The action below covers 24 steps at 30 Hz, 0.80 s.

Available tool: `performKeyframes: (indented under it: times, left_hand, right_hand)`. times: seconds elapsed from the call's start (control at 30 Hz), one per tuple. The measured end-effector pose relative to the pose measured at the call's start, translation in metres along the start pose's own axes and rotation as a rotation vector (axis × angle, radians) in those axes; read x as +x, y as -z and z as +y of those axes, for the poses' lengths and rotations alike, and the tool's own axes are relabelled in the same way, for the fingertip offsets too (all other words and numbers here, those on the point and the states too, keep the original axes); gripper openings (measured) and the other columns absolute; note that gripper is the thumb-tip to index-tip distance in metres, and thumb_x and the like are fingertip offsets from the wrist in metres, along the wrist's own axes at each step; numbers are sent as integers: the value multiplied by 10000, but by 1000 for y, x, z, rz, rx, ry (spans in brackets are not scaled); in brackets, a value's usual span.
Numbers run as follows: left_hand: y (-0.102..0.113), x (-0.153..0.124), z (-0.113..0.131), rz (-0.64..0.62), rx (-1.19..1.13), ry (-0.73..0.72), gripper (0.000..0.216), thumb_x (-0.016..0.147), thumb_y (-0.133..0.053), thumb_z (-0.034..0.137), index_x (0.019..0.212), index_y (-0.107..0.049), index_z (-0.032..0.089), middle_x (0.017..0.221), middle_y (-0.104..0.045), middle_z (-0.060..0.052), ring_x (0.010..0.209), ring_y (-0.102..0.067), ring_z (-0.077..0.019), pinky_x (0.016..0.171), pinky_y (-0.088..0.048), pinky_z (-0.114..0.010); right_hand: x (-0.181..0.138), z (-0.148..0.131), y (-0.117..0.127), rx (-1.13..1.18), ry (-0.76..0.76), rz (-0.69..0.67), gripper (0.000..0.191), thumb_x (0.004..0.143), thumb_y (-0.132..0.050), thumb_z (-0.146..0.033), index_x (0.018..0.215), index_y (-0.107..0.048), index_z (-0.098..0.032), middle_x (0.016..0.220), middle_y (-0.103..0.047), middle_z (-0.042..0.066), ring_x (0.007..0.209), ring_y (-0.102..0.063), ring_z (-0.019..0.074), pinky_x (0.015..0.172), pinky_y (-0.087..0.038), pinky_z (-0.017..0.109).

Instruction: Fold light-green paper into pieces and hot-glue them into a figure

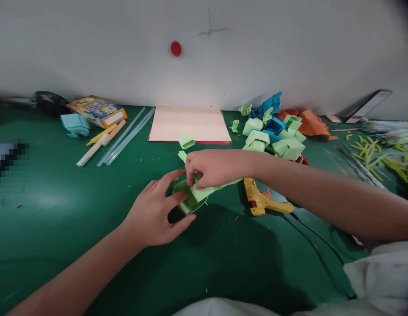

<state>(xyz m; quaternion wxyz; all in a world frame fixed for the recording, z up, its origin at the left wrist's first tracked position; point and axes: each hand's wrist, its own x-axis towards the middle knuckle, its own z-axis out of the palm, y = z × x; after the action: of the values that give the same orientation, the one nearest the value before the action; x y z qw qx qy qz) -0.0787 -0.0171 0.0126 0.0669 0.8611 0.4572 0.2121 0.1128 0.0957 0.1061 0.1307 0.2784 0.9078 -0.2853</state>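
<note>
A light-green folded paper box [190, 205] sits on the table in front of me, its hollow side facing up. My left hand [154, 210] curves around its left side, with the thumb along the near edge and the fingers at the far edge and inside. From the right, my right hand [207, 169] reaches over with fingers pinched on a green paper piece [201, 193] at the box's top. That piece stretches right beneath my wrist, which hides part of it. Small green paper scraps [186, 141] lie just beyond my right hand.
A yellow glue gun [261, 199] with a black cord lies right, under my forearm. Behind it are several green paper boxes [289, 149] and orange paper [312, 124]. Clear sticks [124, 138], markers [101, 139] and a colourful box [97, 110] lie left. A pale sheet [187, 123] touches the wall.
</note>
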Motion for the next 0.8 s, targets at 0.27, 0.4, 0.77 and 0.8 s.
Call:
performKeyframes:
  times: [0.27, 0.4, 0.77, 0.8]
  left_hand:
    - [11, 7, -1, -75, 33, -24, 329, 865, -656, 464, 1109, -763, 272, 1406, -491, -178, 1230, -581, -416, 953, -507, -636]
    - [10, 14, 2, -73, -28, 16, 253, 829, -707, 427, 1012, -800, 279, 1350, -518, -153, 1228, -574, -420, 985, -508, -644]
    - [18, 24, 14, -178, 167, 109, 285, 799, -717, 535, 978, -825, 342, 1413, -495, -135, 1295, -507, -461, 985, -460, -638]
    - [18, 24, 14, -184, 178, 106, 281, 800, -715, 533, 974, -824, 342, 1403, -503, -135, 1303, -500, -457, 979, -463, -629]
  right_hand:
    - [-2, -3, -7, -52, 49, 52, 151, 810, -636, -166, 944, -701, -188, 1116, -635, 92, 768, -588, 179, 575, -404, 301]
    - [-3, -3, -8, -88, 42, 65, 144, 811, -622, -148, 940, -678, -181, 1104, -608, 95, 724, -558, 171, 556, -374, 308]
    - [-5, -1, -4, -65, 56, 72, 172, 804, -631, -140, 964, -663, -194, 1091, -597, 87, 734, -559, 173, 560, -378, 310]
    - [-6, -1, -3, -63, 57, 70, 183, 803, -631, -140, 975, -665, -195, 1079, -611, 85, 735, -563, 176, 562, -379, 312]
